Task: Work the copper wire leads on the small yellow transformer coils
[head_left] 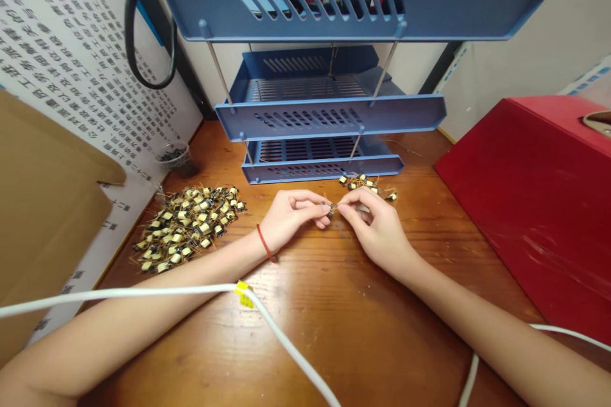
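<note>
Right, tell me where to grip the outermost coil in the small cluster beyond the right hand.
Pinch the outermost coil by its blocky taped body, not its hair-thin leads, which would likely bend. Come from above and its right, where it lies apart from the small cluster, with the right hand, now sharing a coil with the left hand.

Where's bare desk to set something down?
Bare desk lies between the red box and right hand, and between the forearms, crossed by a cable. Crowded: the component pile left of the left hand, and the parts cluster by the rack.
</note>
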Tool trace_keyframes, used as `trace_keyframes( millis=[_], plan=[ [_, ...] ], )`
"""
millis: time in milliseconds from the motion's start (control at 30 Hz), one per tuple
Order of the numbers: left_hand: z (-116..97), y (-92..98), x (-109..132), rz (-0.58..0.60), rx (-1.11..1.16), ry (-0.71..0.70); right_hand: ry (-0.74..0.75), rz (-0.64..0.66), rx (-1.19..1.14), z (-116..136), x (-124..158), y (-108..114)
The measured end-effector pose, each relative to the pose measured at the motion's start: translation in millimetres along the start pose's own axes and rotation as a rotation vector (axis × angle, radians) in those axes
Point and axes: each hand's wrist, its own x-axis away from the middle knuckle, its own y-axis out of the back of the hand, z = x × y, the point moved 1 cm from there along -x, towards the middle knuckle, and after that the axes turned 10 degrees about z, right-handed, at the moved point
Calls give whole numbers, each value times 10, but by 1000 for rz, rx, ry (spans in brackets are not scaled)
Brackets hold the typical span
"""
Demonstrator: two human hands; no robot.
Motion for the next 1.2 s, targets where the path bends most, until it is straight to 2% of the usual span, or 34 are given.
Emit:
trace_keyframes(
  millis=[200, 433, 1000, 1200],
  plan=[
    [7, -6, -1, 6, -36, -2, 116, -20, 99, 60, -14, 27],
    [9, -34, 20, 27, -112, 1, 243, 25, 145, 97, -18, 34],
    [62, -23, -3, 105, -198, -37, 186, -55, 62, 31, -23, 39],
    [66, -15, -1, 131, -240, -46, 198, -34, 19, 11, -45, 47]
  ],
)
